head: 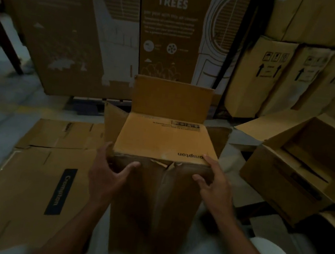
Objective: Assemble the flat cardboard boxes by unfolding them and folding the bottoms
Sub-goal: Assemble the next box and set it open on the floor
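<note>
The left hand gripped the near left corner of the cardboard box, thumb curled onto its front face and fingers round the side. Between the two hands the folded flap lay flat across the box's upper end. The right hand clasped the near right corner, thumb on the flap's edge and fingers bent against the front.

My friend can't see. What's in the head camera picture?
Two hands, left hand and right hand, hold a cardboard box by its top edge, with one flap folded down and others standing up. Flat boxes lie to the left, and an open box sits to the right.
</note>
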The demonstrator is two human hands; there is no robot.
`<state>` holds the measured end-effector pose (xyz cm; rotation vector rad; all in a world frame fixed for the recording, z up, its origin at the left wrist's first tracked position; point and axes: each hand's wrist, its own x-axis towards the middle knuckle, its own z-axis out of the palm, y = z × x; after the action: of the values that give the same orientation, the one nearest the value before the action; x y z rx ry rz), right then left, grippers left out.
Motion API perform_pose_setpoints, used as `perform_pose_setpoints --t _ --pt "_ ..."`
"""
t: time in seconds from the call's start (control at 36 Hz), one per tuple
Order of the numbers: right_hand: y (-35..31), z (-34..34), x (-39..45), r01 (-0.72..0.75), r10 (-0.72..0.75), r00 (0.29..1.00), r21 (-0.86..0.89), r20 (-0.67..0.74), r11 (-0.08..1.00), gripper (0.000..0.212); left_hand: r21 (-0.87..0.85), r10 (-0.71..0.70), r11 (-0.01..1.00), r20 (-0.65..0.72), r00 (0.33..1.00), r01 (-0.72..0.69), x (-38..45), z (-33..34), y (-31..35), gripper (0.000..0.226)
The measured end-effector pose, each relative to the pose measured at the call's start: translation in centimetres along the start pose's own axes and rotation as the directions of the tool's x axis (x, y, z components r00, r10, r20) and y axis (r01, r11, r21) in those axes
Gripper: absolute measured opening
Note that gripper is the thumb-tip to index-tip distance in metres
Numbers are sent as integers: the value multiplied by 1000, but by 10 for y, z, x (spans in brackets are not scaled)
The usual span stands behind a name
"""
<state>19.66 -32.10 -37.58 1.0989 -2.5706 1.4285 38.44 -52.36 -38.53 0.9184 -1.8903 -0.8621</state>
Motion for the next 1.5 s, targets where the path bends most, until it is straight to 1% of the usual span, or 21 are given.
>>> perform_pose_setpoints --t 0.06,0.14,0.17,0.22,0.31,0.39,0.47,0.53,0.67,0.72,0.86,0.92,0.97,1.06,1.14,1.22,1.31,1.36,1.42,1.47,1.5 --pt "-10 -6 3 -1 2 1000 -40 27 999 61 -22 -53 998 -34 998 52 -2 -3 3 87" --pt "-19 -3 2 -43 51 998 -158 47 987 61 -2 -99 995 -21 995 99 -7 6 -1 58" --pt "-21 0 0 -50 59 998 -204 37 978 61 -4 -126 992 -19 992 126 -10 10 -4 48" --pt "-24 8 -4 -65 64 998 -254 -13 965 65 -9 -176 984 -8 984 176 -14 17 -8 39" --pt "-22 17 -7 -142 131 989 -165 -75 976 84 -14 -231 973 26 972 232 -17 26 -14 37" --pt "-3 24 -11 -230 229 973 -87 -25 969 101 14 -312 950 108 944 312 -21 35 -25 44" --pt "20 32 -13 -331 339 938 -104 70 938 98 68 -368 930 218 904 362 -28 48 -42 55" --pt "33 38 -12 -385 396 908 -101 135 917 95 88 -401 916 246 882 392 -31 56 -49 60" --pt "59 60 -12 -397 410 889 -101 203 912 108 116 -417 909 260 871 400 -20 74 -64 60" --pt "71 70 -14 -407 421 873 -107 245 907 110 146 -436 900 292 851 411 -17 79 -80 61" --pt "115 97 -34 -383 409 818 -147 406 912 108 319 -545 837 412 730 444 -38 83 -134 61" --pt "132 108 -44 -395 402 795 -116 454 911 112 383 -584 808 424 692 447 -55 83 -157 59" --pt "138 117 -51 -393 378 786 -78 488 916 118 416 -632 771 410 658 481 -69 84 -169 63" --pt "147 130 -61 -430 384 757 -39 528 902 121 388 -633 772 397 665 504 -87 93 -172 71" --pt "166 141 -71 -431 366 763 -3 534 902 129 373 -614 786 386 688 492 -92 103 -170 81" --pt "176 148 -67 -400 381 764 -80 521 913 135 469 -628 764 385 677 443 -84 109 -166 99" --pt "177 149 -60 -389 434 753 -197 495 900 138 481 -609 779 425 670 403 -81 111 -172 114" --pt "176 148 -56 -373 466 741 -281 484 884 132 512 -603 777 435 669 367 -80 113 -180 118" --pt "178 150 -55 -383 502 709 -328 495 864 124 568 -600 763 449 662 307 -77 118 -178 123" --pt "182 153 -56 -403 541 673 -363 505 840 121 602 -623 744 471 625 288 -76 120 -171 129" --pt "186 154 -58 -409 557 661 -382 503 829 124 603 -635 742 491 596 293 -77 121 -168 132"
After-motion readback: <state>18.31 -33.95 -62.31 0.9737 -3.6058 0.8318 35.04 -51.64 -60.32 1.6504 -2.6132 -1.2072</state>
